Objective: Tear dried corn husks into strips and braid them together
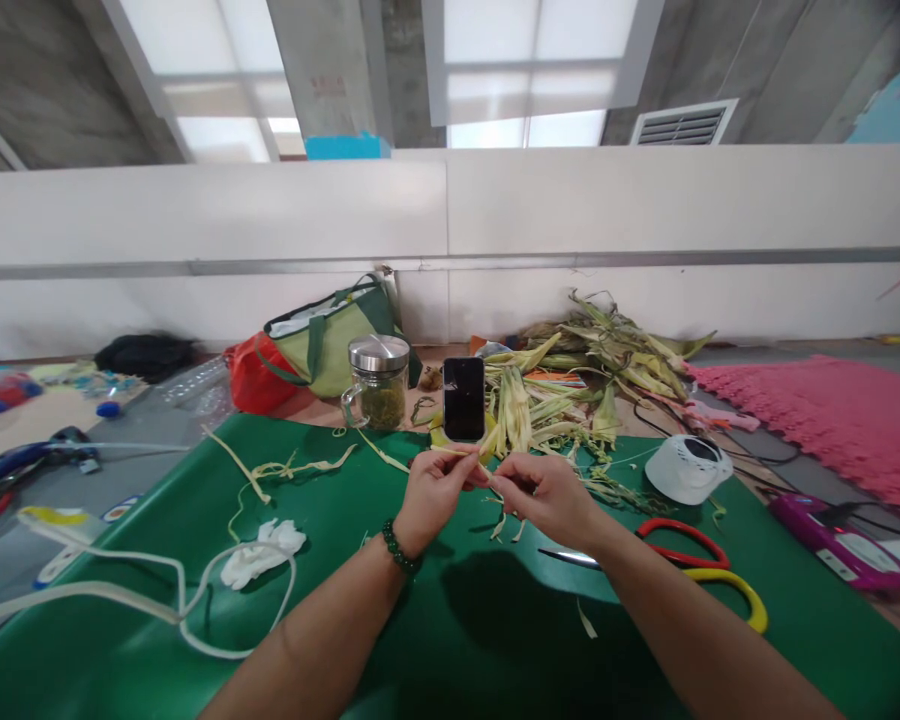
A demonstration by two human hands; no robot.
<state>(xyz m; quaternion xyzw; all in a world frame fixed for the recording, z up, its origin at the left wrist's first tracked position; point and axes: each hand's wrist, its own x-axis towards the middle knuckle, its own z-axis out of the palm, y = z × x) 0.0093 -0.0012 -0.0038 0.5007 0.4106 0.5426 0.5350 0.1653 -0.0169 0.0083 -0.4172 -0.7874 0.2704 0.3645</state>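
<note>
My left hand (436, 497) and my right hand (541, 494) meet over the green mat, fingers pinched around a thin pale strip of corn husk (486, 470). The strip runs between the two sets of fingertips; much of it is hidden by them. Just beyond stands an upright phone (463, 398) with a dark screen. Behind my right hand lie dried corn husks (515, 412). Scissors (686, 545) with one red and one yellow handle rest partly under my right forearm. Loose husk strips (300, 467) are scattered to the left.
The green mat (330, 610) spreads below my arms. A glass jar mug (379, 385) stands near a green bag (330, 345). White cord (112, 590) and crumpled tissue (262, 553) lie left. At right are a white roll (688, 470), a magenta device (840, 540) and pink cloth (825, 420).
</note>
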